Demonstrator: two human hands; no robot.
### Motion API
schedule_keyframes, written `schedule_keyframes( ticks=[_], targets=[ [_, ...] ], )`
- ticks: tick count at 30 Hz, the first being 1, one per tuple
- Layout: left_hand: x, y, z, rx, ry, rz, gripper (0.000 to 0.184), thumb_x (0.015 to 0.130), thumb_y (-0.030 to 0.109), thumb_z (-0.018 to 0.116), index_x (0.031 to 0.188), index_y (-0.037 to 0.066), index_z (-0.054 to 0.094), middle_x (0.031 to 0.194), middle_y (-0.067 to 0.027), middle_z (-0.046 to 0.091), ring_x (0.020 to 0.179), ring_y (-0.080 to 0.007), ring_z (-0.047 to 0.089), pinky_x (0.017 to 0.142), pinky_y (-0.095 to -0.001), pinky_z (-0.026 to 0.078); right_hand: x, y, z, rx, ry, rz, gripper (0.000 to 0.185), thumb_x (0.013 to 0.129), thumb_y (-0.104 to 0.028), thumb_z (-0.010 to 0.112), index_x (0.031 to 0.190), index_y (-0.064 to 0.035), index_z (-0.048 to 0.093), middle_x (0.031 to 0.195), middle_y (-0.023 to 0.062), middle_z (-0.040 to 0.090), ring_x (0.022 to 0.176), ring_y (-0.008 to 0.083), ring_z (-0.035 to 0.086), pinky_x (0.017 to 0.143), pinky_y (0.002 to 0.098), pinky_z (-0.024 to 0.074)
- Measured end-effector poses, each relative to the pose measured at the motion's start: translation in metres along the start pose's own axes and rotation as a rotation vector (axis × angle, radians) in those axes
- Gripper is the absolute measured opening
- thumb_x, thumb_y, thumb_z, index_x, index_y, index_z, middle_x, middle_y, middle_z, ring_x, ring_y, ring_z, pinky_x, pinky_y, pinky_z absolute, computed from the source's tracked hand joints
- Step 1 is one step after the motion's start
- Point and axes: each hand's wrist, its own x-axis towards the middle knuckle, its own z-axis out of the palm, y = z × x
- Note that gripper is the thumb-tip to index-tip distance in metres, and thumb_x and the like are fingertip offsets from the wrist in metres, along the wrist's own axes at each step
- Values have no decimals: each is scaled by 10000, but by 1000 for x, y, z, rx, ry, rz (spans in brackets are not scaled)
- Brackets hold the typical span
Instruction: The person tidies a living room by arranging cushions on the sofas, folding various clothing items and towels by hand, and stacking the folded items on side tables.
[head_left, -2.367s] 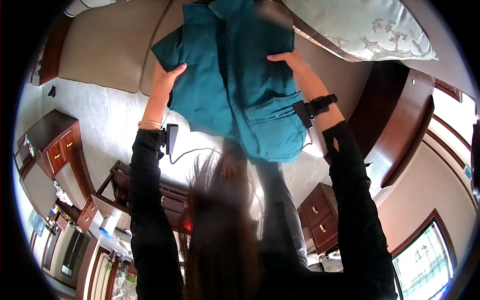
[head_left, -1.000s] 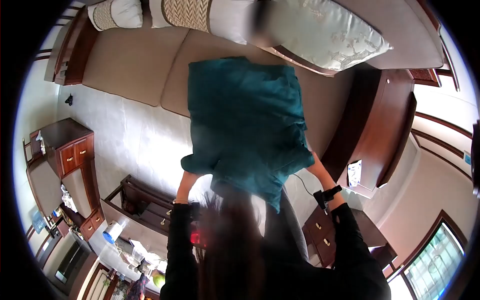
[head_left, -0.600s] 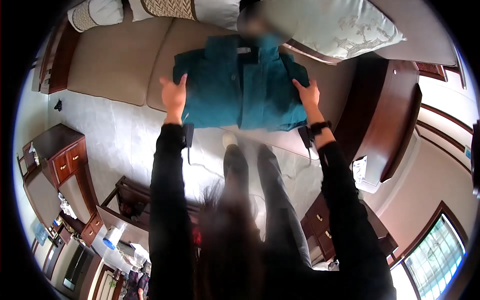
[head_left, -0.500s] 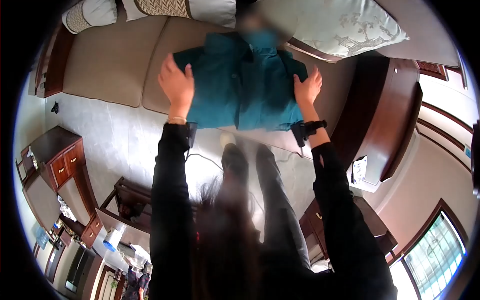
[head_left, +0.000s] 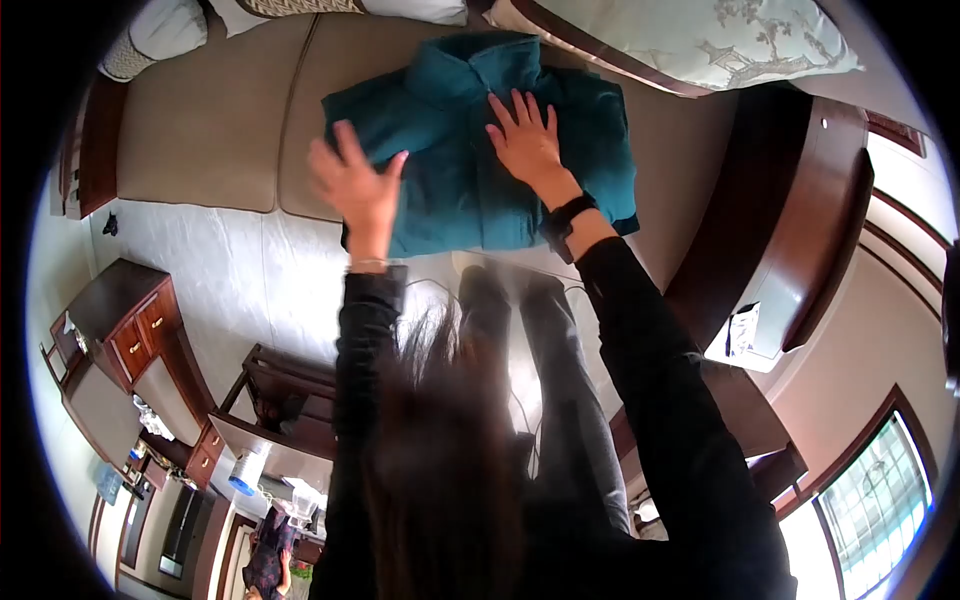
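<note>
My rt hand (head_left: pixel 530 152) is leaving the jacket's side edge, where it was half a sec ago, and is now lying over the front placket just below the collar (head_left: pixel 440 80); prob. means I'm shifting from gripping the edges to patting the front flat. The teal collared jacket (head_left: pixel 435 205) is lying front-up on the brown sofa seat (head_left: pixel 205 115), collar twd the back, w/ the embroidered pillow (head_left: pixel 765 42) just beyond its upper rt. Rt hand's spreading wide, palm down, fingers apart, apparently touching cloth, pinching nothing. My L hand (head_left: pixel 360 195) is hanging open too, thumb & fingers well apart, over the jacket's L side; it's blurring, so can't tell if it's touching.
</note>
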Motion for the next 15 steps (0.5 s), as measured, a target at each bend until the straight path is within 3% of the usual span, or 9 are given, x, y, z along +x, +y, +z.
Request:
schedule_keyframes(
  ticks=[1,3,4,5,7,9,10,13,15],
  targets=[
    [6,-19,10,-145,-75,-216,1029,610,520,783,1393,69,293,1360,-286,333,1277,-423,325,1013,-553,289,1,4,-13,-5,0,7,499,888,-332,494,1361,-209,393,1416,123,350,1313,316,296,1053,549,209],
    [17,-64,47,-579,-349,-481,1120,580,545,797,1387,-13,256,1356,-287,351,1244,-407,388,1020,-443,345,-1,14,-61,544,-26,92,585,791,-263,631,1329,-162,424,1370,131,395,1286,312,331,1055,510,221],
    [18,-76,57,-588,-339,-474,1120,580,545,797,1387,-13,256,1356,-287,351,1244,-407,388,1020,-443,345,-11,19,-83,251,135,98,690,680,-223,727,1302,-128,442,1330,129,424,1266,323,346,1038,486,252],
    [18,-84,64,-653,-400,-454,1114,584,533,800,1371,-47,265,1351,-277,369,1227,-388,416,1015,-399,358,-25,20,-109,-19,185,165,770,630,-275,762,1310,-131,432,1323,132,424,1259,331,351,1018,484,282],
    [21,-84,62,-719,-457,-431,1108,589,520,802,1355,-81,275,1346,-268,387,1209,-370,445,1010,-354,371,-58,52,-90,29,175,461,916,611,-486,768,1349,-106,380,1375,172,375,1279,358,336,1021,497,298],
    [18,-69,53,-784,-367,-366,985,596,490,811,1289,-79,406,1293,-228,473,1191,-330,475,1000,-352,381,-69,74,-80,305,-73,751,974,611,-572,750,1336,-33,387,1332,211,422,1224,375,410,990,465,362],
    [20,-62,40,-803,-515,-459,797,660,453,785,1194,-78,521,1212,-165,560,1139,-245,521,981,-320,393,-66,93,-70,304,-63,756,974,611,-572,750,1336,-33,387,1332,211,422,1224,375,410,990,465,362],
    [20,-43,1,-1019,-617,-517,645,745,399,734,1155,-69,563,1168,-112,591,1091,-180,535,978,-291,387,-48,128,-65,548,-133,768,1062,553,-614,767,1295,58,414,1274,246,478,1182,371,470,961,404,406],
    [19,-51,12,-1171,-709,-447,594,802,353,689,1191,-69,537,1197,-83,567,1081,-151,520,987,-275,370,-29,123,-108,806,-416,798,1014,545,-590,784,1229,92,474,1215,229,534,1129,317,523,949,371,414]
  ],
)
